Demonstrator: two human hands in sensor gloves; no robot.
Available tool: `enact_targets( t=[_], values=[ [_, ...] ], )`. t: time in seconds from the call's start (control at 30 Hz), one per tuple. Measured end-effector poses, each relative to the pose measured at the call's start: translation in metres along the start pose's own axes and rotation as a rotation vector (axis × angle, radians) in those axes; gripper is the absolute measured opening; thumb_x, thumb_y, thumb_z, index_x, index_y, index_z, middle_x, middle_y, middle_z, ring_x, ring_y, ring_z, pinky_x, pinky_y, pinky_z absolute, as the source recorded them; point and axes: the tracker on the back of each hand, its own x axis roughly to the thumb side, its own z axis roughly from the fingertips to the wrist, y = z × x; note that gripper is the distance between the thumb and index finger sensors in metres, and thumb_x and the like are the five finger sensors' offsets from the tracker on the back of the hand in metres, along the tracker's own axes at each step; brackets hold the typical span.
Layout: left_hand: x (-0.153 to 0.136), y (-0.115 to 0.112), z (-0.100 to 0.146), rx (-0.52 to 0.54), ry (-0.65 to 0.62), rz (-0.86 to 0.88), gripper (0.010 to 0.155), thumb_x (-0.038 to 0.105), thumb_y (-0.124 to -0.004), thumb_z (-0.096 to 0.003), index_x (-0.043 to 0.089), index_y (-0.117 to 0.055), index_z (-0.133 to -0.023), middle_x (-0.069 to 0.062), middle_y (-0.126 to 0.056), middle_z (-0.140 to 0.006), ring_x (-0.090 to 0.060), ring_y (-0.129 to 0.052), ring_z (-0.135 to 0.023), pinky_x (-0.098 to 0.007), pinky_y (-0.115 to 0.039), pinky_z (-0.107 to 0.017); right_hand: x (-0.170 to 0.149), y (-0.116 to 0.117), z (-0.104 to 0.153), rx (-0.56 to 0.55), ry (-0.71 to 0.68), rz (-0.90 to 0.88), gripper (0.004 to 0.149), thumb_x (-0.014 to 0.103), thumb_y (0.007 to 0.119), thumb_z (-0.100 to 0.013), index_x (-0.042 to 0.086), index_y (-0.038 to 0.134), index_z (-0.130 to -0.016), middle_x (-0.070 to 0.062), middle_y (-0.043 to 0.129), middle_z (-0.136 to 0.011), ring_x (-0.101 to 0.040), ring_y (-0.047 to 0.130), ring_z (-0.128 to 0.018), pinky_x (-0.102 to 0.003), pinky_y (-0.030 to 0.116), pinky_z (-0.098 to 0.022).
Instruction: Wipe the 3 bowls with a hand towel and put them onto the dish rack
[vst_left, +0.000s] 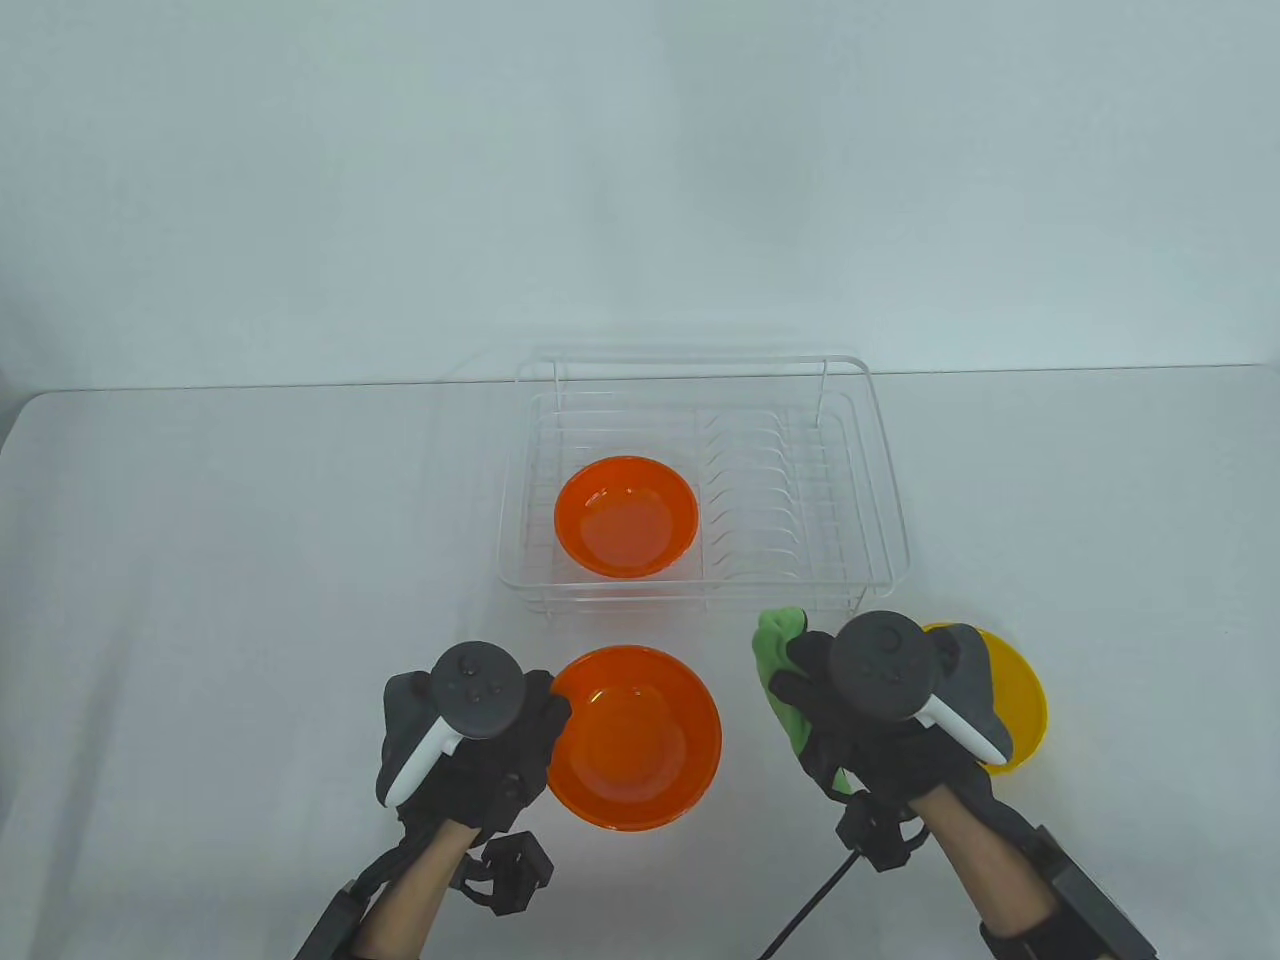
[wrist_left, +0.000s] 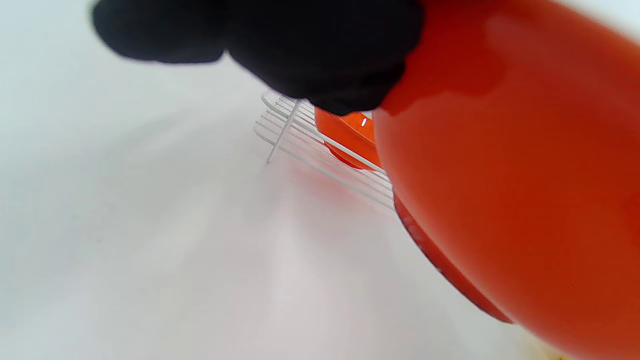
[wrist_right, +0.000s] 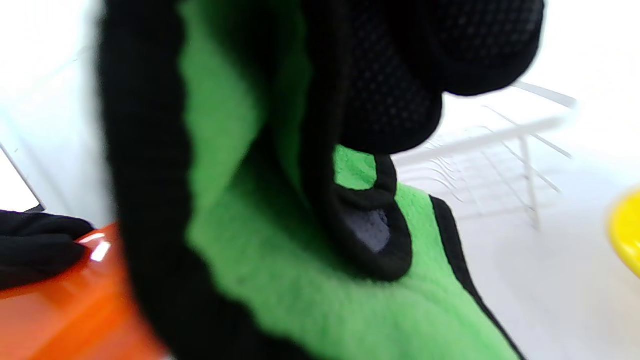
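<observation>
One orange bowl (vst_left: 627, 515) sits in the left half of the white wire dish rack (vst_left: 885, 470). A second orange bowl (vst_left: 640, 740) is in front of the rack; my left hand (vst_left: 530, 725) grips its left rim, and its underside (wrist_left: 510, 170) fills the left wrist view. My right hand (vst_left: 810, 680) holds a green hand towel (vst_left: 780, 650) bunched in its fingers, right of that bowl; the towel (wrist_right: 280, 270) with black edging fills the right wrist view. A yellow bowl (vst_left: 1020, 700) lies on the table, partly hidden behind my right hand.
The rack's right half has empty plate slots (vst_left: 760, 500). A cable (vst_left: 810, 900) trails from my right wrist toward the table's front edge. The table's back edge (vst_left: 250, 385) runs behind the rack.
</observation>
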Motion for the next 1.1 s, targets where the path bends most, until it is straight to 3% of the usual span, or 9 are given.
enact_targets(
  t=[0.23,0.43,0.67,0.83,1.0,1.1],
  values=[
    [-0.001,-0.003,-0.002,-0.004,0.007,-0.016,0.048,0.035,-0.066,-0.0580,0.005,-0.069,-0.095,-0.005,-0.091,-0.052,-0.007,-0.094,-0.018,-0.032,-0.085,-0.028,0.066,0.008,-0.031,0.087,-0.067,0.139,0.048,0.038,0.079,-0.050,0.002,0.082,-0.082,-0.012,0.099,-0.055,-0.015,0.102,-0.034,-0.036,0.088,-0.030],
    [-0.005,-0.002,-0.003,-0.004,0.003,0.031,0.048,0.035,-0.065,-0.0581,0.005,-0.069,-0.095,-0.006,-0.091,-0.052,-0.007,-0.094,-0.018,-0.032,-0.085,-0.028,0.104,0.049,-0.055,0.227,-0.071,0.250,0.048,0.038,0.079,-0.051,0.002,0.082,-0.082,-0.012,0.099,-0.055,-0.015,0.102,-0.034,-0.036,0.088,-0.030],
    [-0.007,-0.002,-0.003,-0.009,-0.009,0.076,0.049,0.035,-0.065,-0.0583,0.004,-0.067,-0.096,-0.006,-0.091,-0.052,-0.007,-0.094,-0.018,-0.032,-0.085,-0.028,0.113,0.094,-0.074,0.371,-0.023,0.351,0.047,0.038,0.079,-0.051,0.002,0.082,-0.082,-0.011,0.100,-0.055,-0.014,0.103,-0.034,-0.035,0.088,-0.030],
    [-0.008,-0.003,-0.003,-0.005,-0.014,0.103,0.049,0.034,-0.064,-0.0582,0.003,-0.067,-0.096,-0.007,-0.090,-0.052,-0.007,-0.094,-0.018,-0.032,-0.085,-0.028,0.114,0.103,-0.077,0.385,-0.004,0.343,0.047,0.038,0.079,-0.051,0.002,0.082,-0.081,-0.011,0.100,-0.054,-0.014,0.103,-0.033,-0.035,0.089,-0.030],
    [-0.009,-0.003,-0.003,-0.018,-0.019,0.130,0.049,0.034,-0.064,-0.0583,0.002,-0.067,-0.096,-0.008,-0.090,-0.052,-0.008,-0.094,-0.018,-0.032,-0.085,-0.028,0.110,0.106,-0.077,0.545,-0.033,0.148,0.048,0.038,0.078,-0.051,0.001,0.081,-0.081,-0.012,0.100,-0.055,-0.015,0.103,-0.034,-0.036,0.088,-0.030],
    [-0.009,-0.003,-0.003,-0.028,-0.019,0.131,0.049,0.034,-0.064,-0.0582,0.002,-0.066,-0.096,-0.008,-0.090,-0.052,-0.008,-0.094,-0.018,-0.032,-0.085,-0.028,0.111,0.108,-0.074,0.616,-0.069,0.128,0.048,0.038,0.079,-0.051,0.001,0.081,-0.081,-0.012,0.100,-0.054,-0.015,0.103,-0.034,-0.036,0.088,-0.029]
  ],
)
